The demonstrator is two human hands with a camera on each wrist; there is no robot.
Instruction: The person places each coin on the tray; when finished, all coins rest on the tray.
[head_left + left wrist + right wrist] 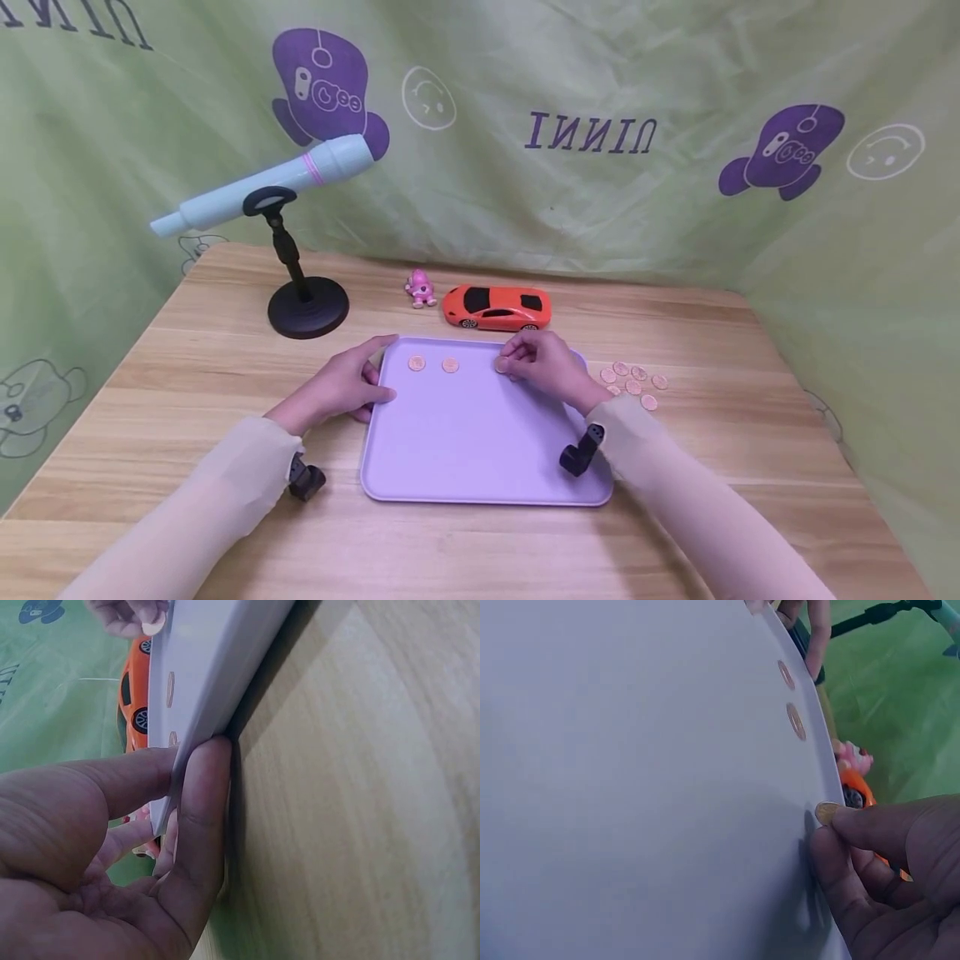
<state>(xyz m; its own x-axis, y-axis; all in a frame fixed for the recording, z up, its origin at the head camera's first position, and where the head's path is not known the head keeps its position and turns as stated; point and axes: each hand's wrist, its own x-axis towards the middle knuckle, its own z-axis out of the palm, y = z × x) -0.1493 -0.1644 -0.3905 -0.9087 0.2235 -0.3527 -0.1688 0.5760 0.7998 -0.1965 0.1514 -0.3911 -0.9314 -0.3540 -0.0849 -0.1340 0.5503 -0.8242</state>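
A shallow lilac tray (480,450) lies on the wooden table. At its upper left side my left hand (341,385) grips the rim, thumb on top and fingers beneath, as the left wrist view shows. Two copper coins, one coin (417,362) and another coin (450,365), lie flat in a row near the tray's far edge. To the right of them my right hand (546,367) pinches a third coin (826,813) between thumb and finger, just over the tray by its far rim.
Several loose coins (633,387) lie on the table right of the tray. Behind the tray stand an orange toy car (498,308) and a small pink figure (420,288). A light blue telescope-like tube (277,179) rests on a black stand (309,307) at back left. A green curtain (585,217) hangs behind.
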